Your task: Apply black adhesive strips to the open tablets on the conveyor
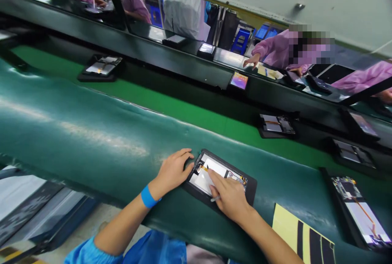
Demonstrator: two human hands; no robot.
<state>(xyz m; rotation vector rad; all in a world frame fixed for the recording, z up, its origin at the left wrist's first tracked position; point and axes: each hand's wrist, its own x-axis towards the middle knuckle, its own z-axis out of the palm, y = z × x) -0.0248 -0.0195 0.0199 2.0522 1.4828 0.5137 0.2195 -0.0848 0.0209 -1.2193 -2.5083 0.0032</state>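
Note:
An opened tablet-like device (220, 176) lies in a black tray on the dark green mat (92, 133) in front of me, showing a white inner panel, an orange flex cable and a small circuit board. My left hand (173, 170) rests at the tray's left corner, fingers curled against its edge. My right hand (229, 196) lies over the device, index finger stretched toward the orange cable, and grips a thin grey tool (215, 198) that sticks out under the fingers. A blue band (148, 196) circles my left wrist.
Another opened device (361, 211) lies at the right, beside a yellow sheet with black strips (301, 235). Several trays with devices ride the green belt (183, 109) beyond. Workers in pink coats (275, 52) sit across the line. Stacked trays (27, 215) lie lower left.

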